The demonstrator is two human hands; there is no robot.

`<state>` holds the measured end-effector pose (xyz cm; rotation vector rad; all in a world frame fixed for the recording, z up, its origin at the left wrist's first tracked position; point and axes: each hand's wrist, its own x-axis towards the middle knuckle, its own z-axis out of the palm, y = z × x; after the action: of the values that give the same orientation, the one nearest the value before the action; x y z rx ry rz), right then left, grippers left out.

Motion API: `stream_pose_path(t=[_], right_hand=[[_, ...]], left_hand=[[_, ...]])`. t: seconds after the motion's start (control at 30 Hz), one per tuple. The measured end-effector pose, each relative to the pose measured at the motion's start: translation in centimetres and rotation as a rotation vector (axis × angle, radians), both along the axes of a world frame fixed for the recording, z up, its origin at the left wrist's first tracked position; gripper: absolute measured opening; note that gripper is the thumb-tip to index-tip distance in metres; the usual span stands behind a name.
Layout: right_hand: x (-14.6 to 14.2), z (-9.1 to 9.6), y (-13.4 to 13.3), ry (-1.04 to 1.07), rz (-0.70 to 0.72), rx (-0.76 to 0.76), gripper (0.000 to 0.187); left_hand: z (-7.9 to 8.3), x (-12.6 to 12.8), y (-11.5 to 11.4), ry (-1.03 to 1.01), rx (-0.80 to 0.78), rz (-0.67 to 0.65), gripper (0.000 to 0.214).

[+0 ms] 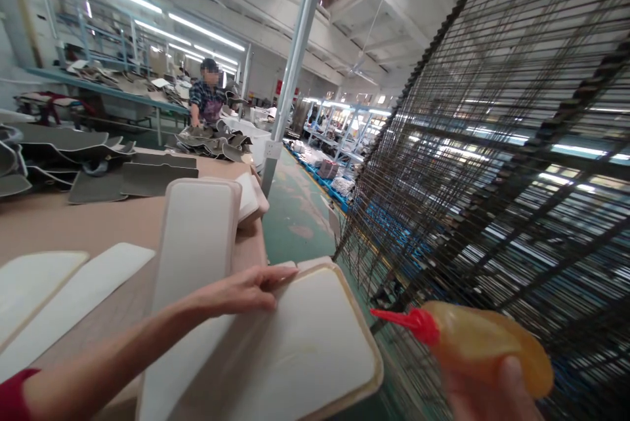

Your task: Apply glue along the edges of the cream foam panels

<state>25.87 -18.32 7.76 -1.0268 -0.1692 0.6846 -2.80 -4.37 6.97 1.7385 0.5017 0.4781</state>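
Note:
A white panel (305, 336) with rounded corners and a yellowish line along its beige rim lies tilted at the table's near right edge. My left hand (253, 288) grips it at the upper left edge, thumb over the white face; the other fingertips are partly hidden. In my right hand (492, 391) is a squeeze bottle (492, 342) of amber liquid with a red nozzle (403, 321). Fingers wrap the bottle from below, and its tip points left, just beyond the panel's right edge, apart from it. Beneath the panel lies another pale panel (197, 355).
More padded panels (197, 231) and white flat pieces (93, 283) lie on the brown table (123, 218). Grey curved pieces (63, 139) are piled behind. A dark wire rack (467, 178) rises at right, a metal post (295, 47) ahead. Farther back, a person (209, 96) stands by a pile.

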Motion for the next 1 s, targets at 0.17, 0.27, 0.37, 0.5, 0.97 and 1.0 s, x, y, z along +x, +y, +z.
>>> stream_pose_path(t=[0.17, 0.27, 0.37, 0.5, 0.97, 1.0], right_hand=[[-0.1, 1.4, 0.7, -0.063, -0.036, 0.029, 0.057], [0.2, 1.5, 1.5, -0.161, 0.007, 0.089, 0.075], [0.5, 0.9, 1.7, -0.269, 0.075, 0.146, 0.066], [0.5, -0.5, 1.0, -0.339, 0.135, 0.211, 0.056], [3.1, -3.2, -2.7, 0.023, -0.016, -0.026, 0.052], [3.2, -4.2, -3.4, 0.039, 0.007, -0.050, 0.050]], left_hand=[[0.2, -0.2, 0.1, 0.028, -0.088, -0.089, 0.052], [0.5, -0.2, -0.1, 0.085, -0.112, -0.141, 0.055], [0.9, -0.3, -0.2, 0.111, -0.120, -0.158, 0.060], [0.7, -0.8, 0.1, 0.068, -0.203, -0.158, 0.058], [-2.9, 0.4, 2.6, 0.050, -0.268, 0.058, 0.066], [-4.0, 1.2, 2.9, 0.042, -0.280, 0.111, 0.066]])
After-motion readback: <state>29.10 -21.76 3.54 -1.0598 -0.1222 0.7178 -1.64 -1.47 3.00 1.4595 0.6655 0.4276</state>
